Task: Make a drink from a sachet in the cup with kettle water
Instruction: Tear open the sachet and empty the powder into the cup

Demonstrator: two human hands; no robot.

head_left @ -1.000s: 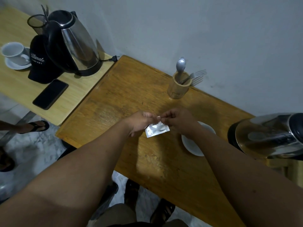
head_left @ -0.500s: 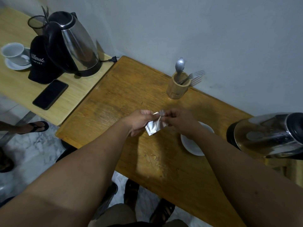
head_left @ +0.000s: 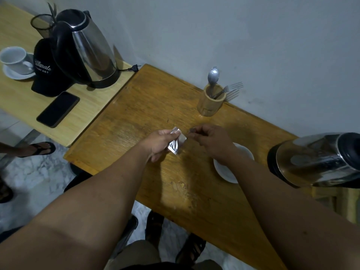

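Hands have pulled apart since the earlier frame, sachet top torn. Worktop (head_left: 175, 106): kettle (head_left: 319, 160) right edge, saucer (head_left: 224, 168) under right wrist. Left hand (head_left: 159, 141) pinches sachet (head_left: 176, 144) upright at centre, so nothing spills; right hand (head_left: 212, 139) pinched on the torn strip, probably.

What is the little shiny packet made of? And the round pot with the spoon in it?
The packet looks like thin silver foil: it glints and crumples where the left hand pinches it. The pot looks like bamboo or pale wood, matte tan with a thick rim. The spoon looks like shiny metal.
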